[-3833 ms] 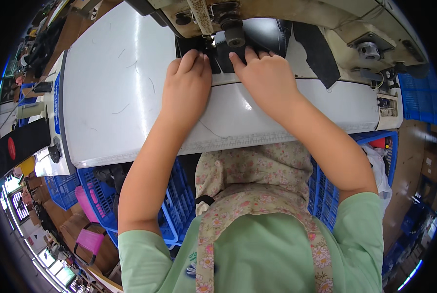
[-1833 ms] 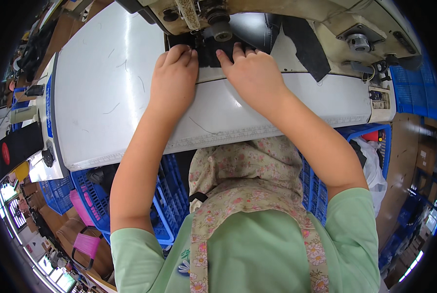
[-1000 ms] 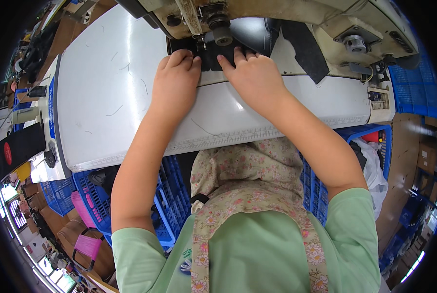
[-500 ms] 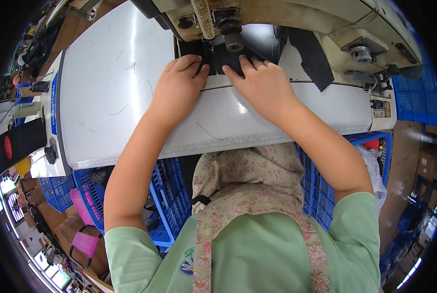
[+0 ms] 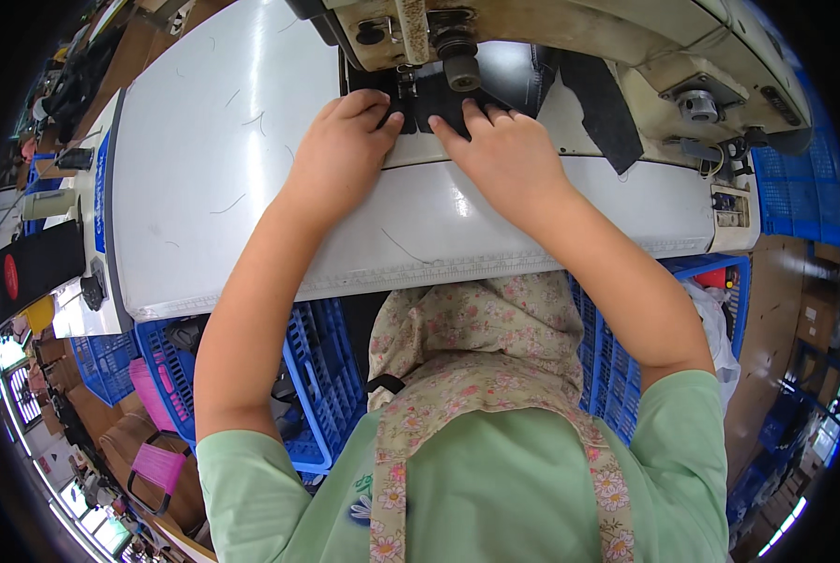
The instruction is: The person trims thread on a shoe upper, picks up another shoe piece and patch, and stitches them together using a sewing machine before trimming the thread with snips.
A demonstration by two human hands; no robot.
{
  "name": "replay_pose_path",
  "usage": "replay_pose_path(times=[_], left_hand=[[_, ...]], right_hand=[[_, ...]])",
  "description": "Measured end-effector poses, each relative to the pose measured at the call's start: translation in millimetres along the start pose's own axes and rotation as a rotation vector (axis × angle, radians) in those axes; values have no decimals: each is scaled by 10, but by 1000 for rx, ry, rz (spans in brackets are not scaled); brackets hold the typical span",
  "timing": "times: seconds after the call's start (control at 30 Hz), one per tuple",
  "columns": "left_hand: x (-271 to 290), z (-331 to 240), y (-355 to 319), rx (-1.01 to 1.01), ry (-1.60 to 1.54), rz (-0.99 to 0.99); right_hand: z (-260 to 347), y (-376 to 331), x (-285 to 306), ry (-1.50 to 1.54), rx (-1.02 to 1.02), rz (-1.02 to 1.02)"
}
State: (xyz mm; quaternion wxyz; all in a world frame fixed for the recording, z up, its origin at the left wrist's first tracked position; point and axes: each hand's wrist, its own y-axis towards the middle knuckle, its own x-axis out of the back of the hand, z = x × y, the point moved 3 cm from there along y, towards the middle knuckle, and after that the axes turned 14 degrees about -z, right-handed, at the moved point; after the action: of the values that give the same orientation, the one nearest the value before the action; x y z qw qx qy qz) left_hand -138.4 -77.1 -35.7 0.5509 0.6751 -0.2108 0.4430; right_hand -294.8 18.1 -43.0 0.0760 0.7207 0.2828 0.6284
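Both hands, left hand (image 5: pixel 343 155) and right hand (image 5: pixel 501 155), drawn slightly back from under the sewing machine head (image 5: pixel 457 38), toward the table's near edge; fingertips still pressing the dark fabric (image 5: pixel 438 98).

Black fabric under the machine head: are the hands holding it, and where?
Not gripped. Left hand and right hand press the black fabric flat, fingertips on its near edge, either side of the presser foot.

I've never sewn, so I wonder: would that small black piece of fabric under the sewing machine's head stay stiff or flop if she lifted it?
The small black fabric piece would probably flop: it lies flat, pinned by the left hand and the right hand. It looks thin, so likely light. On the smooth white sewing table it may slide easily.
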Motion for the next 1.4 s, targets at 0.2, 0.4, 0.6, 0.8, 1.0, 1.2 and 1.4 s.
replay_pose_path(times=[0.2,0.4,0.6,0.8,1.0,1.2,1.4], left_hand=[[6,85,11,-29,-68,2],[-43,67,12,-19,-23,-23],[-57,44,37,-26,-4,-44],[-60,70,56,-33,12,-66],[-76,79,75,-46,6,-86],[-71,79,87,-57,-1,-99],[-87,81,107,-52,18,-96]], right_hand=[[-24,23,-30,8,-11,-33],[-38,37,-48,42,-20,-73],[-45,36,-67,55,-28,-114],[-40,58,-44,70,-38,-115],[-81,26,-59,84,-19,-143],[-86,33,-41,106,-22,-124],[-80,48,-49,95,-33,-129]])
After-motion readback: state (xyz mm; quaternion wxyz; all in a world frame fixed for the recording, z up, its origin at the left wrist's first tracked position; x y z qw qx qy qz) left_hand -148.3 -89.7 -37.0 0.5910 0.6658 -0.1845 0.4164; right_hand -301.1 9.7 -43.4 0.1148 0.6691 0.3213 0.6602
